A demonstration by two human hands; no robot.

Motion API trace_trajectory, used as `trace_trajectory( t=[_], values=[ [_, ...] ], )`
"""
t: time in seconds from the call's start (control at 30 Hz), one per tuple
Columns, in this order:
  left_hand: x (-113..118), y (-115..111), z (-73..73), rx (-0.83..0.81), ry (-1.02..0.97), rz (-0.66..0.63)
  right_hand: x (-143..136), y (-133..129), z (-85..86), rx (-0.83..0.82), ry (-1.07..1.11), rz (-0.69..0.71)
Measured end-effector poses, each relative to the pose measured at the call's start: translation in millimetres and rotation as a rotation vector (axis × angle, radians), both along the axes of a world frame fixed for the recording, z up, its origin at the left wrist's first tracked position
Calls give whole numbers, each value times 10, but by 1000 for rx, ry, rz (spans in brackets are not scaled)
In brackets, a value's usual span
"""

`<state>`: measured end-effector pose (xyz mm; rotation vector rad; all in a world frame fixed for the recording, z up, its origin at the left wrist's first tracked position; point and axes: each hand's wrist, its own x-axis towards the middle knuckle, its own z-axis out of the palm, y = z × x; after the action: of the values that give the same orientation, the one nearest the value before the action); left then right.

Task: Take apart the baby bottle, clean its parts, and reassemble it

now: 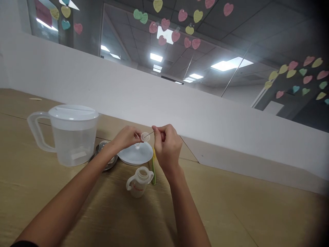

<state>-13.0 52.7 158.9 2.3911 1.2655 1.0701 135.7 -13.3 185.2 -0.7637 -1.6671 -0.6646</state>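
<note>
My left hand [127,138] pinches a small, pale round bottle cap [145,137], its open side turned towards me. Between the fingertips of my right hand [168,145] is a thin stick [149,134], and its far end reaches into the cap. What the stick's tip looks like is too small to tell. Just below both hands lies a shallow white bowl [136,158] with a small clear piece [137,145] at its back rim. Nearer to me, a small two-handled baby bottle [139,183] stands upright without a lid.
A large translucent lidded pitcher [74,140] stands at the left. Beside it, partly behind my left forearm, is a dark metal dish [111,165] with clear pieces. A green-handled brush [153,171] lies right of the bottle. A white wall [144,99] bounds the table's back.
</note>
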Motion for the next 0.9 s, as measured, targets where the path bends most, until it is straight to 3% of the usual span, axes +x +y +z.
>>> trace_trajectory(
  t=[0.17,0.27,0.4,0.53,0.7,0.8,0.9],
  values=[
    [-39,45,-74,122,259,210,47,-300,201,108,73,28],
    [-78,129,-173,108,342,274,253,-464,368,131,374,25],
    [-64,215,-273,126,435,329,600,-361,470,53,566,35],
    [24,251,-346,100,521,307,740,-117,431,-102,587,127],
    [65,331,-504,22,535,263,650,45,329,-227,529,132],
    [32,397,-633,-95,510,205,564,210,201,-294,438,98],
    [0,426,-714,-210,458,118,483,451,1,-469,279,76]
  ],
)
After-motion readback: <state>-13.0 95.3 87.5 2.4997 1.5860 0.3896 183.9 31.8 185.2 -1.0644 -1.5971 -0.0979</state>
